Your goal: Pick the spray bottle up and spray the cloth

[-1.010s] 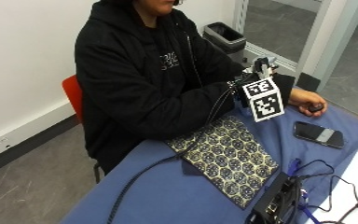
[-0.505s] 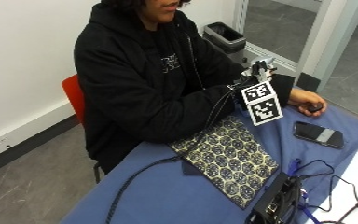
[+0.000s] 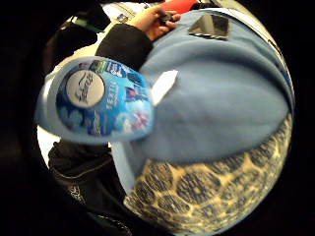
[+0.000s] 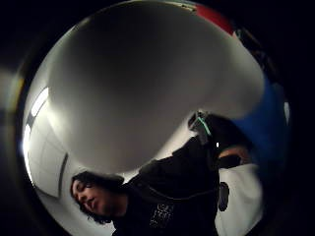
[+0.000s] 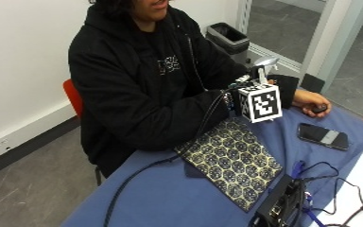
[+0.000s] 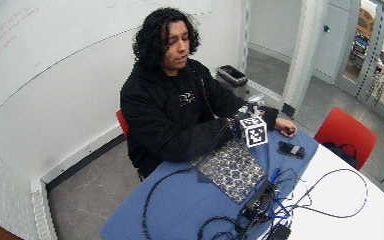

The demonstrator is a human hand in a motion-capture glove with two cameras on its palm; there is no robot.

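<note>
Above the patterned cloth [image 5: 232, 161] on the blue worktop [image 5: 169, 203], the gloved right hand [image 5: 241, 92] grips the spray bottle [image 3: 96, 101], lifted clear. Pick-up appears complete; next, the nozzle must face the cloth before squeezing.

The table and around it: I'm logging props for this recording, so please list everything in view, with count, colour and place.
Spray bottle: one, light blue with a picture label, held up above the table.
Cloth: one, dark with a pale yellow pattern, flat on the table before the person.
Table cover: one, blue, over the table.
Phone: one, black, on the cover beyond the cloth.
Black box: one, with cables, at the table's near edge.
Waste bin: one, black, on the floor behind.
Chairs: two, red, one under the person, one across the table.
Right hand: gloved black, holds the bottle.
Left hand: bare, rests on the table on a small dark thing.
</note>
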